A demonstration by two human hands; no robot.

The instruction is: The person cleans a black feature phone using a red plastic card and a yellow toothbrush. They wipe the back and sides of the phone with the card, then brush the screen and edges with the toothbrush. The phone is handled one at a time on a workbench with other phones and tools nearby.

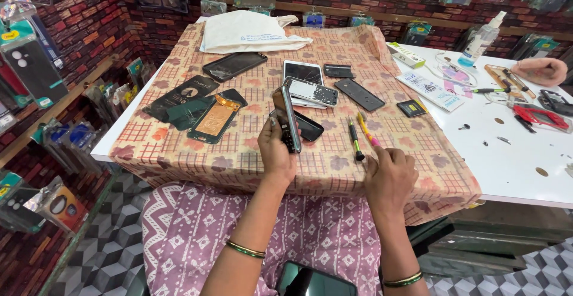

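My left hand (276, 149) holds a dark phone (286, 118) upright on its edge above the patterned cloth (197, 152). My right hand (390, 178) rests flat on the cloth near the table's front edge and holds nothing. Just beyond its fingers lie a green-handled screwdriver (354, 139) and a yellow and pink tool (367, 130). Behind the held phone lie a black phone part (308, 126), an opened phone (311, 91) showing its insides and a white-framed phone (302, 71).
Several phone backs and cases (197, 106) lie at the left of the cloth, a white bag (248, 31) at the back. The white table (513, 158) at right carries a spray bottle (482, 41), pliers (540, 117) and small parts. Another phone (313, 281) rests on my lap.
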